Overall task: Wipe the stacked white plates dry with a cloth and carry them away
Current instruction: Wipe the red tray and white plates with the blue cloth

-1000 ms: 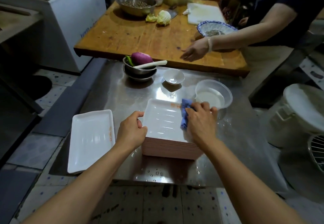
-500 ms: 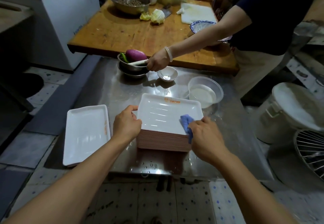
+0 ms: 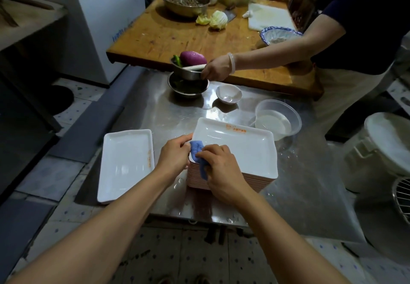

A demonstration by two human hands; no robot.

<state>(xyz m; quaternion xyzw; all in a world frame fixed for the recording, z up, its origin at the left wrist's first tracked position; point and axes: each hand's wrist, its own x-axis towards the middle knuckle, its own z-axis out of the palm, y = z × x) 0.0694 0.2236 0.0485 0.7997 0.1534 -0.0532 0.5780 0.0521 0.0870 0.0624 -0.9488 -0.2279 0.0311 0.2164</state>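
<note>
A tall stack of white rectangular plates (image 3: 241,150) with an orange logo on the top one stands on the steel table (image 3: 142,110). My right hand (image 3: 221,170) presses a blue cloth (image 3: 198,150) onto the near left corner of the top plate. My left hand (image 3: 175,152) grips the stack's left edge, touching the cloth. A single white plate (image 3: 125,163) lies flat to the left of the stack, apart from it.
Another person's hand (image 3: 214,69) lifts a metal bowl with a purple onion (image 3: 192,58) off a second metal bowl (image 3: 187,86). A small white dish (image 3: 228,94) and a clear plastic tub (image 3: 278,119) sit behind the stack. A white bucket (image 3: 381,148) stands at right.
My right hand slid the cloth from the right side of the top plate across to its left corner. The other person reached in and raised the onion bowl.
</note>
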